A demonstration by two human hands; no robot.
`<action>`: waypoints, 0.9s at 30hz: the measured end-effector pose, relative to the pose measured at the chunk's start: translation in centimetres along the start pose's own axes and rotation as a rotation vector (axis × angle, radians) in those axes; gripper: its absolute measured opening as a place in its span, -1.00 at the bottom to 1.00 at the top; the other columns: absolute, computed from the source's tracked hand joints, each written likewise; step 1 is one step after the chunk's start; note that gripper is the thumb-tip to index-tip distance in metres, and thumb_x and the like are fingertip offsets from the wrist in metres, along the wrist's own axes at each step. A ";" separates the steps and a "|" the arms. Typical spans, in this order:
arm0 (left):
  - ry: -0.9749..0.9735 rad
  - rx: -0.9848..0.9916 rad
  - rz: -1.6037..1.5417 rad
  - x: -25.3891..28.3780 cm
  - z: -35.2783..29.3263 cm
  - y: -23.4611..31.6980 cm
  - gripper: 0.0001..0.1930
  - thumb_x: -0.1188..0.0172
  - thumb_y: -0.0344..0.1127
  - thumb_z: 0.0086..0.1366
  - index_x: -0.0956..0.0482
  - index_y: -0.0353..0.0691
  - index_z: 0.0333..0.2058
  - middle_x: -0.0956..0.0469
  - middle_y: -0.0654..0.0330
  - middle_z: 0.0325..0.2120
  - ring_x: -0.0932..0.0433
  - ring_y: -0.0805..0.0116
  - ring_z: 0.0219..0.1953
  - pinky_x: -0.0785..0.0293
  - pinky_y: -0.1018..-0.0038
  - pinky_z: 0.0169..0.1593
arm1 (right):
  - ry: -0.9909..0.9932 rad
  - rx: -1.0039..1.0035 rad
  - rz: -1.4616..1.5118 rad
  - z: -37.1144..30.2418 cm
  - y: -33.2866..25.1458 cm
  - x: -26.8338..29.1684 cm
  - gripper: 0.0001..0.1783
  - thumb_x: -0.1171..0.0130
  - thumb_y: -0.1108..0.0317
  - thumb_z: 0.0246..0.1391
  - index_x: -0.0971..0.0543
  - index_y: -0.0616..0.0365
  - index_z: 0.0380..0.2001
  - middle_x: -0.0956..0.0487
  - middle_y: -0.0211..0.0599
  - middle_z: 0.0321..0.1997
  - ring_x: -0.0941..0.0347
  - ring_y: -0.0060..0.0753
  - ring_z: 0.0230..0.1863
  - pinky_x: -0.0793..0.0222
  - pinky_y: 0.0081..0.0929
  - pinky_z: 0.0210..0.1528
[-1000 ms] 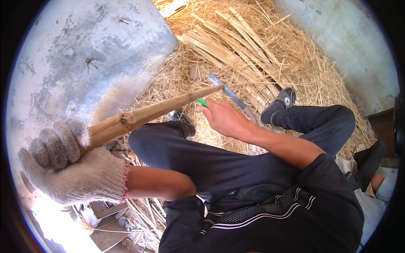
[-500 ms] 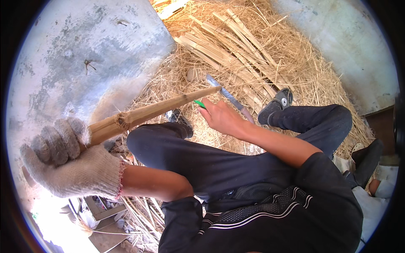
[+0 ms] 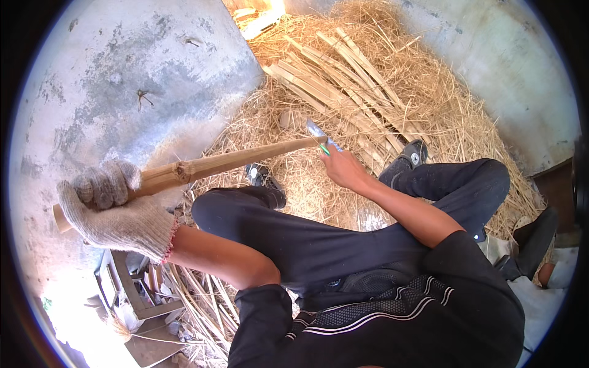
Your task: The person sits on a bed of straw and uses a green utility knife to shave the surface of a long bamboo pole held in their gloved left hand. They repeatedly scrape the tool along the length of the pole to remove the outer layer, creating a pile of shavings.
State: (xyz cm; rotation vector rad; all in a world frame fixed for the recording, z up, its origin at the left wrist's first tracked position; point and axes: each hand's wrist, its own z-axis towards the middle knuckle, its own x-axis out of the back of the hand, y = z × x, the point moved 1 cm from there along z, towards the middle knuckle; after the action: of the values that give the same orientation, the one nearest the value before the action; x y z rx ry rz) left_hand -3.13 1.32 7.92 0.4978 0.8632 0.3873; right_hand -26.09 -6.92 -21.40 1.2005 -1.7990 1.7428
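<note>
My left hand [image 3: 113,205], in a grey knitted glove, is wrapped around the thick end of a tapered bamboo pole [image 3: 230,161] with a knobbly joint. The pole slants up to the right, and its thin tip lies close to my right hand [image 3: 345,168]. That hand is bare and closed on a small green object [image 3: 324,149], mostly hidden by the fingers; its kind I cannot make out. Behind the pole's tip and the right hand shows the blade of a knife [image 3: 315,128]; its handle is hidden from view.
Split bamboo strips [image 3: 343,86] lie on a heap of straw-like shavings [image 3: 454,122] beyond my feet. Grey weathered panels [image 3: 190,80] flank the heap on both sides. Lower left, a dark frame [image 3: 147,310] stands near thin sticks. Another person's leg [image 3: 534,239] shows at right.
My right hand has moved right and now covers the knife's handle end. My left hand and the pole have shifted slightly right; more of the pole's thick end shows behind the glove.
</note>
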 end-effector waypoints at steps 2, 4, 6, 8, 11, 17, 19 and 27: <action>-0.104 -0.031 -0.002 0.7 0.2 0.2 -0.58 -0.05 -0.30 0.30 -0.12 0.05 -0.72 -0.01 0.46 -0.82 0.06 0.61 -0.79 0.10 0.56 -0.72 | -0.057 0.088 0.194 -1.7 -6.5 4.2 -0.62 0.15 0.18 0.32 -0.39 0.28 -0.03 -0.54 0.00 -0.60 -0.54 0.07 -0.53 -0.42 -0.08 -0.50; -0.098 -0.042 0.039 0.3 -0.3 0.3 -0.57 0.01 -0.30 0.33 -0.08 0.03 -0.71 0.04 0.45 -0.79 0.09 0.57 -0.77 0.10 0.54 -0.67 | -0.030 0.254 0.172 -2.3 -8.3 3.9 -0.62 0.16 0.17 0.33 -0.36 0.28 -0.01 -0.51 0.02 -0.64 -0.52 0.12 -0.57 -0.38 -0.02 -0.50; -0.093 -0.044 0.065 -0.5 -0.9 0.2 -0.57 0.04 -0.27 0.35 -0.07 0.04 -0.71 0.05 0.44 -0.80 0.12 0.57 -0.78 0.13 0.53 -0.69 | 0.034 0.356 0.076 -2.7 -8.9 3.1 -0.59 0.19 0.14 0.34 -0.35 0.28 0.01 -0.47 0.09 -0.70 -0.49 0.15 -0.59 -0.35 0.02 -0.48; -0.097 -0.053 0.063 -0.6 -1.1 0.4 -0.58 0.04 -0.27 0.35 -0.08 0.04 -0.71 0.05 0.45 -0.80 0.13 0.57 -0.78 0.14 0.53 -0.70 | -0.052 0.199 0.153 -1.5 -8.3 2.9 -0.62 0.19 0.14 0.35 -0.37 0.29 -0.08 -0.48 0.14 -0.68 -0.49 0.23 -0.55 -0.34 0.09 -0.42; -0.016 -0.097 0.157 -1.3 -1.6 0.4 -0.58 0.03 -0.27 0.35 -0.08 0.04 -0.70 0.03 0.44 -0.81 0.12 0.58 -0.78 0.13 0.53 -0.71 | -0.019 0.159 0.117 -1.0 -7.6 2.9 -0.62 0.17 0.15 0.34 -0.36 0.33 -0.15 -0.50 0.16 -0.64 -0.48 0.28 -0.51 -0.34 0.12 -0.38; -0.176 -0.033 0.031 -0.4 -0.9 0.3 -0.58 0.02 -0.27 0.34 -0.09 0.04 -0.70 0.00 0.43 -0.81 0.11 0.57 -0.79 0.11 0.53 -0.71 | -0.077 0.099 0.043 -0.7 -5.5 1.9 -0.60 0.14 0.16 0.33 -0.38 0.31 -0.01 -0.55 0.06 -0.55 -0.55 0.10 -0.46 -0.43 -0.04 -0.41; -0.202 -0.034 -0.009 -0.3 -0.5 0.2 -0.59 0.01 -0.27 0.33 -0.09 0.04 -0.70 0.01 0.43 -0.81 0.10 0.57 -0.79 0.10 0.53 -0.71 | -0.003 0.129 -0.082 1.2 -2.1 0.9 -0.59 0.17 0.18 0.35 -0.38 0.25 0.07 -0.53 -0.06 -0.58 -0.55 -0.10 -0.51 -0.47 -0.19 -0.48; -0.135 -0.027 0.038 -0.4 -1.2 0.2 -0.58 -0.01 -0.28 0.32 -0.09 0.04 -0.71 0.00 0.45 -0.81 0.08 0.58 -0.80 0.08 0.54 -0.72 | 0.134 0.370 0.072 -0.3 -6.3 1.4 -0.64 0.09 0.17 0.31 -0.36 0.20 0.00 -0.48 0.05 -0.69 -0.48 0.13 -0.63 -0.37 0.01 -0.60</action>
State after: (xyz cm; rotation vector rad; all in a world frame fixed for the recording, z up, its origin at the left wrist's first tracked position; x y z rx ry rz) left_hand -4.36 1.56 7.57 0.5105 0.7177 0.3953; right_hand -22.17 -6.27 -16.34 1.1288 -1.5020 2.2113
